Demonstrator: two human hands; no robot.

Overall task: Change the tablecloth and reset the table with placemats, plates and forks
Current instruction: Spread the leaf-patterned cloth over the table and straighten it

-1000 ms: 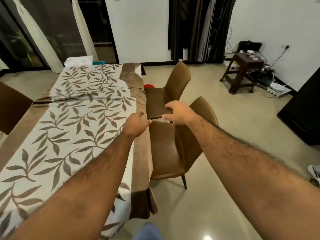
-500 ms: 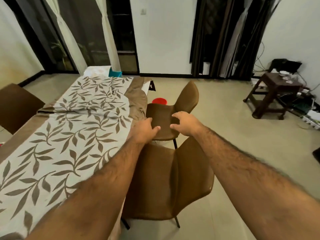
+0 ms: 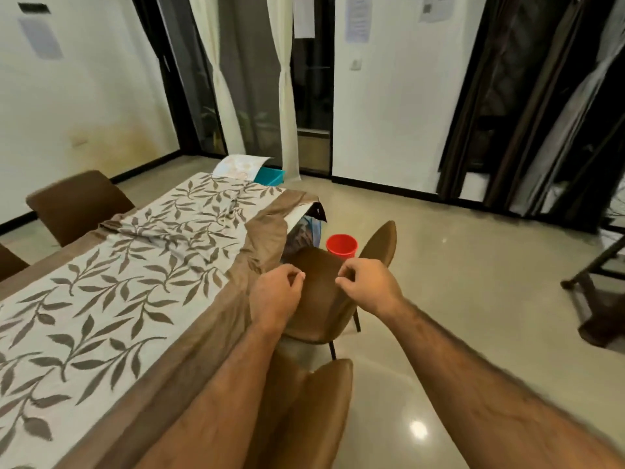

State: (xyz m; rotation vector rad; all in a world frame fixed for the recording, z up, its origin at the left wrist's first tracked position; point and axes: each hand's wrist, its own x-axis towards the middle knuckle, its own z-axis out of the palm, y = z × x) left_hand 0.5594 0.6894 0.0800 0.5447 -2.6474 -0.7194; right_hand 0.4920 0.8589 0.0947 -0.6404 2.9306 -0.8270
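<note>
We see our two bare arms with no sleeves. Dark hair grows along both of them. Our left hand point(image 3: 275, 296) and right hand point(image 3: 367, 286) wear no rings, no watch and no gloves.

Both hands have let go of the tablecloth point(image 3: 142, 286) edge: the left hand point(image 3: 275, 297) and right hand point(image 3: 367, 286) now hover apart over the far chair point(image 3: 324, 299), fingers curled. The cloth's brown border lies bunched.

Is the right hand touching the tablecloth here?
Apart. In the head view the right hand hovers over the chair seat, clear of the tablecloth border.
</note>
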